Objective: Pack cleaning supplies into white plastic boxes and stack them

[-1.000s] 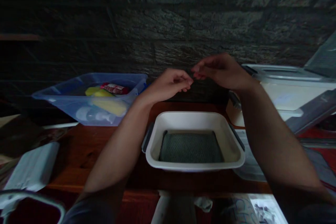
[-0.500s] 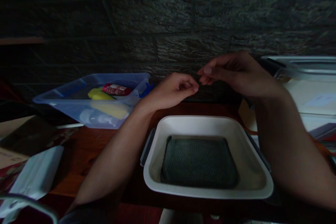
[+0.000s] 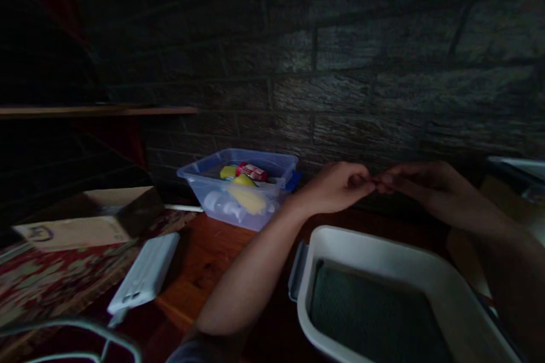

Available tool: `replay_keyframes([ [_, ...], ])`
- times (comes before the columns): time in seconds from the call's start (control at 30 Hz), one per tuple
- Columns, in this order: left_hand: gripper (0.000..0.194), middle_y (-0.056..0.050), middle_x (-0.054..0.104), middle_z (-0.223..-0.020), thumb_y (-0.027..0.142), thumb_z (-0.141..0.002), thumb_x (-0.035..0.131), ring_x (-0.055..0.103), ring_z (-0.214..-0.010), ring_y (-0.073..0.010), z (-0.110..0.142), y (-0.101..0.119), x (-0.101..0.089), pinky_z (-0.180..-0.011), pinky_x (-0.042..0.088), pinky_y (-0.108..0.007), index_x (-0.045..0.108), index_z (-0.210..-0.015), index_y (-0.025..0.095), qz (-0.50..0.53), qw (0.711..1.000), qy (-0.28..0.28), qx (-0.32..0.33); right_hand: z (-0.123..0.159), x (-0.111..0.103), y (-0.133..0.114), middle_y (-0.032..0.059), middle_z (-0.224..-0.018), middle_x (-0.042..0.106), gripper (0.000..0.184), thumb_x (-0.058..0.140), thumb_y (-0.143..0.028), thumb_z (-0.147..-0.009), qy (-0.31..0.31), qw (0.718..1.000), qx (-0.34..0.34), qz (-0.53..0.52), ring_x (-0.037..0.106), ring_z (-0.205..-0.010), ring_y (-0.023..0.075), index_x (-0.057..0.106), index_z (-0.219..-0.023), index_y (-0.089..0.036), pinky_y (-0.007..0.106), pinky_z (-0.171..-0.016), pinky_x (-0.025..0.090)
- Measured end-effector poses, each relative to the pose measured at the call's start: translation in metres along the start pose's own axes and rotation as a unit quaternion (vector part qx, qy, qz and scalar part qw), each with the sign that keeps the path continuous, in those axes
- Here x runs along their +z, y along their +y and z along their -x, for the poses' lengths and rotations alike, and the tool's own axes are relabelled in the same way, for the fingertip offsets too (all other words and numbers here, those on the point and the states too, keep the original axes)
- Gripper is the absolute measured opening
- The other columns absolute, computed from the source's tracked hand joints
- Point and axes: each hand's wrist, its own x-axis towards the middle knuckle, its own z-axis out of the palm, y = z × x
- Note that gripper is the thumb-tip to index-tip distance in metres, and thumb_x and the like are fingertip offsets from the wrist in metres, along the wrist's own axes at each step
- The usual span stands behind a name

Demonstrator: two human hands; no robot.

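My left hand (image 3: 340, 186) and my right hand (image 3: 419, 181) are raised above the far side of a white tub (image 3: 323, 244), fingertips meeting in a pinch. Both have their fingers curled together; whatever is pinched between them is too small and dark to make out. The tub sits on a reddish wooden table (image 3: 204, 255) and holds a folded dark grey cloth (image 3: 374, 312) lying flat on its bottom. My forearms reach over the tub's left and right sides.
A clear blue plastic bin (image 3: 238, 187) with yellow and red items stands at the back by a dark brick wall. A cardboard box (image 3: 85, 218) and a white flat pack (image 3: 145, 275) lie at the left. A curved metal handle (image 3: 72, 332) shows at the bottom left.
The view has swung left and up, so the tub and hands now sit toward the right. My hands have come closer, fingertips now touching.
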Motion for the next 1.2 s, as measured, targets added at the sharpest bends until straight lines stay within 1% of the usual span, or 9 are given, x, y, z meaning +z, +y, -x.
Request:
replay_keyframes([
  [0.2,0.023,-0.005,0.076,-0.092,0.029,-0.096,0.059,0.071,-0.083,-0.0145,0.011,0.015,-0.014,-0.07,0.048,-0.021,0.073,-0.106,0.015,0.003,1.0,0.008,0.01,-0.009,-0.023,-0.014,0.0081,-0.094,0.08,0.031,0.075,-0.057,-0.083,0.069,0.997,0.025,0.013,0.074,-0.088,0.0257,0.081,-0.089,-0.027,0.038,-0.086,0.055],
  [0.3,0.025,-0.006,0.077,-0.092,0.031,-0.096,0.058,0.072,-0.083,-0.0148,0.021,0.018,-0.022,-0.069,0.048,-0.021,0.074,-0.106,0.014,-0.011,1.0,0.02,0.016,-0.029,-0.026,-0.03,0.0096,-0.096,0.08,0.039,0.074,-0.064,-0.08,0.055,0.996,0.026,0.063,0.073,-0.087,0.0274,0.081,-0.09,-0.028,0.04,-0.084,0.055],
  [0.37,0.025,-0.005,0.076,-0.088,0.031,-0.095,0.058,0.071,-0.08,-0.0146,0.027,0.016,-0.029,-0.067,0.047,-0.021,0.075,-0.103,0.014,-0.038,0.999,0.033,0.021,-0.047,-0.018,-0.039,0.01,-0.097,0.079,0.041,0.072,-0.064,-0.082,0.017,0.996,0.02,0.082,0.073,-0.089,0.0278,0.081,-0.093,-0.026,0.039,-0.082,0.054],
  [0.53,0.022,-0.002,0.074,-0.078,0.028,-0.093,0.056,0.069,-0.073,-0.0139,0.037,0.004,-0.057,-0.062,0.043,-0.022,0.074,-0.089,0.016,-0.089,0.986,0.142,-0.019,-0.094,0.029,-0.054,0.0061,-0.088,0.077,0.034,0.057,-0.048,-0.093,-0.086,0.98,-0.04,0.177,0.07,-0.08,0.0218,0.076,-0.092,-0.019,0.032,-0.072,0.05],
  [0.67,0.02,-0.002,0.076,-0.084,0.025,-0.092,0.053,0.071,-0.079,-0.0165,0.046,-0.008,-0.078,-0.066,0.046,-0.023,0.073,-0.089,0.02,-0.171,0.964,0.196,-0.055,-0.131,0.069,-0.053,0.0004,-0.072,0.07,0.022,0.052,-0.028,-0.088,-0.097,0.959,-0.088,0.252,0.065,-0.07,0.0177,0.071,-0.078,-0.02,0.027,-0.061,0.043],
  [0.77,0.023,-0.002,0.077,-0.088,0.03,-0.094,0.052,0.072,-0.085,-0.0196,0.057,-0.018,-0.096,-0.071,0.048,-0.026,0.074,-0.094,0.026,-0.251,0.938,0.206,-0.12,-0.158,0.096,-0.048,0.0007,-0.078,0.073,0.024,0.049,-0.023,-0.088,-0.091,0.955,-0.083,0.27,0.067,-0.074,0.0176,0.073,-0.083,-0.02,0.026,-0.064,0.045],
  [0.87,0.026,-0.005,0.077,-0.095,0.029,-0.095,0.049,0.072,-0.093,-0.0219,0.07,-0.035,-0.119,-0.078,0.049,-0.029,0.074,-0.1,0.026,-0.281,0.921,0.208,-0.17,-0.18,0.13,-0.042,0.003,-0.084,0.076,0.022,0.053,-0.022,-0.088,-0.1,0.956,-0.068,0.268,0.071,-0.078,0.0188,0.075,-0.089,-0.019,0.025,-0.066,0.047],
  [1.03,0.023,-0.012,0.074,-0.106,0.027,-0.095,0.055,0.068,-0.109,-0.0265,0.091,-0.079,-0.161,-0.092,0.05,-0.035,0.073,-0.106,0.021,-0.329,0.882,0.171,-0.292,-0.2,0.191,-0.036,0.0025,-0.089,0.078,0.019,0.058,-0.02,-0.092,-0.169,0.95,-0.055,0.256,0.073,-0.081,0.0171,0.077,-0.094,-0.018,0.023,-0.07,0.05],
  [1.2,0.028,-0.011,0.068,-0.12,0.035,-0.099,0.061,0.066,-0.109,-0.0239,0.096,-0.116,-0.195,-0.095,0.055,-0.044,0.066,-0.119,0.017,-0.35,0.847,0.066,-0.395,-0.212,0.225,-0.033,0.0051,-0.101,0.074,0.019,0.064,-0.032,-0.098,-0.216,0.934,-0.033,0.283,0.07,-0.09,0.018,0.071,-0.103,-0.016,0.035,-0.084,0.057],
])
